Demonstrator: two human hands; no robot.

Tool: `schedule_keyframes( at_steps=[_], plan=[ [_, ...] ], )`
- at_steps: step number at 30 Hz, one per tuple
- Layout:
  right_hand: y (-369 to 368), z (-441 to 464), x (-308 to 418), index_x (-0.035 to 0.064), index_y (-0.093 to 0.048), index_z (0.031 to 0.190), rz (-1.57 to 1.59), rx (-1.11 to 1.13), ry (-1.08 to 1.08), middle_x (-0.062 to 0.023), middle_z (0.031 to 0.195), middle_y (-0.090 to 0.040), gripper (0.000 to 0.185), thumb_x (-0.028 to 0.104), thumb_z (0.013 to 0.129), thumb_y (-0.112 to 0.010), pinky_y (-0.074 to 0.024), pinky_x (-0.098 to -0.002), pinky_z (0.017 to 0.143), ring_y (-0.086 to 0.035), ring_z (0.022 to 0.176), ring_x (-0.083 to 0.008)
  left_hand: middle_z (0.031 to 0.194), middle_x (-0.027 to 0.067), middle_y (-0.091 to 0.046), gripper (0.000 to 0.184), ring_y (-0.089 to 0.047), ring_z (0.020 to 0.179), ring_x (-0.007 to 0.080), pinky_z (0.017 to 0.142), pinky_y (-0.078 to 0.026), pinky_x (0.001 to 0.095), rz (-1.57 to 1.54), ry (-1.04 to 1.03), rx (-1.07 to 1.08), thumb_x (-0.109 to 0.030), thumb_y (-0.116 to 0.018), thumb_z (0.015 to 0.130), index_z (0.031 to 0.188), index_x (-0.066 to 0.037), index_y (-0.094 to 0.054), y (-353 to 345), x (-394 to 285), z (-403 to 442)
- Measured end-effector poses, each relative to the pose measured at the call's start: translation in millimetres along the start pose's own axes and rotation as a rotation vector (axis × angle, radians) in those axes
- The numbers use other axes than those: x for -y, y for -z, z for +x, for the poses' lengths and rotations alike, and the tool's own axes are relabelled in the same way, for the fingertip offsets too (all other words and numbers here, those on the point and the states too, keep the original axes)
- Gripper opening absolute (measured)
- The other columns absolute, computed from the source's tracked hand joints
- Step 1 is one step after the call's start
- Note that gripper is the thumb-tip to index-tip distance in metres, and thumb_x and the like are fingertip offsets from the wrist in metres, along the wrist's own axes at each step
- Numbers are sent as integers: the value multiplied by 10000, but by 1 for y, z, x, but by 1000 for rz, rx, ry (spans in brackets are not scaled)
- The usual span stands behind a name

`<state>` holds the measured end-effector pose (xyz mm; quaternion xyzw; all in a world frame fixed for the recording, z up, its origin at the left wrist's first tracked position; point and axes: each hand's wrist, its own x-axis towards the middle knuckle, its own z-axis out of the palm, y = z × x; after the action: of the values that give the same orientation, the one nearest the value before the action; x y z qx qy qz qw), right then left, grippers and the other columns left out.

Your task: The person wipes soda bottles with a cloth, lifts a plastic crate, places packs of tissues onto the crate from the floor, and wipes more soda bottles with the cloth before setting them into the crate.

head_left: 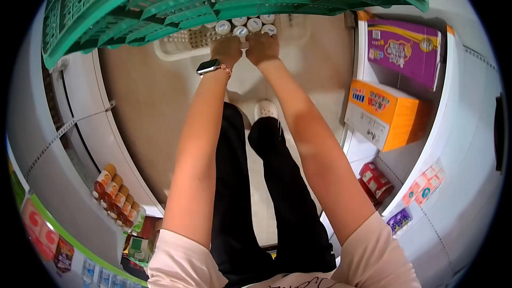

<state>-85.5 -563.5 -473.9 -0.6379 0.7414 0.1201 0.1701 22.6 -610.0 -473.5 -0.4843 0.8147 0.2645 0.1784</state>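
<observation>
A white plastic basket (184, 52) with perforated sides is low on the floor ahead of me, partly hidden under the green crate's edge. Several bottles with white caps (254, 24) stand in it, seen from above. My left hand (226, 49), with a watch on its wrist, is closed over the basket's near rim. Beside it my right hand (263, 48) is closed on the same rim, close to the bottle caps. The fingertips of both hands are hidden.
A green slatted crate (234, 0) spans the top of the view, above the basket. Shelves on the right hold a purple box (402, 50), an orange box (386, 112) and a red package (376, 182). Orange-brown bottles (116, 194) line the left shelf.
</observation>
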Motion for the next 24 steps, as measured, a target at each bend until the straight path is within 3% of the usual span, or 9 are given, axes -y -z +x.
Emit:
schedule_keyframes(
  at_steps=[4,7,10,18,19,21,23,24],
  plan=[
    [-22,-72,9,197,-627,1015,52,70,-17,-42,1042,-607,256,260,772,-579,-389,-399,878,-564,1019,-203,937,98,-679,174,-651,907,248,766,-509,383,-17,24,12,-181,-598,785,906,-90,-683,-46,-15,-65],
    [-48,-135,16,190,-637,1002,60,-68,0,-50,1009,-630,270,291,754,-605,-391,-392,873,-578,981,-208,906,121,-676,199,-654,883,268,766,-507,395,-36,5,-50,-228,-597,791,889,-76,-679,-84,-23,-113],
    [-73,-198,28,174,-663,984,96,-37,-66,-33,1016,-643,264,321,772,-608,-359,-362,917,-542,1058,-190,874,147,-672,206,-657,856,282,733,-516,410,-52,-37,-56,-251,-605,786,854,-70,-677,-132,-25,-163],
    [-138,-373,79,209,-651,1025,79,41,-65,-23,1038,-650,292,348,769,-644,-346,-363,947,-547,1081,-174,903,122,-672,153,-656,861,287,712,-525,410,6,-29,-134,-173,-600,768,865,-85,-677,-238,-30,-334],
    [-145,-398,85,211,-649,1031,85,49,-59,-20,1056,-648,294,350,771,-643,-343,-366,952,-542,1094,-171,924,120,-670,161,-652,878,281,721,-523,406,-10,-4,-96,-174,-592,774,881,-89,-676,-254,-28,-351],
    [-162,-443,97,226,-605,1125,96,286,-63,7,1182,-594,284,284,852,-547,-322,-389,979,-488,1167,-157,967,115,-667,179,-646,911,270,738,-518,399,-37,8,35,-176,-578,786,914,-96,-673,-288,-27,-392],
    [-190,-500,105,202,-615,1044,15,144,-39,-17,1177,-581,228,202,831,-533,-388,-388,880,-564,1041,-190,1011,103,-660,213,-632,958,254,803,-494,384,56,22,145,-211,-547,805,954,-108,-660,-319,-37,-434],
    [-205,-527,103,207,-606,1048,49,138,-30,-11,1165,-584,226,219,831,-546,-384,-384,895,-561,1050,-189,1002,99,-662,202,-633,954,250,808,-491,383,44,49,98,-223,-554,801,935,-113,-658,-333,-50,-462]
  ],
)
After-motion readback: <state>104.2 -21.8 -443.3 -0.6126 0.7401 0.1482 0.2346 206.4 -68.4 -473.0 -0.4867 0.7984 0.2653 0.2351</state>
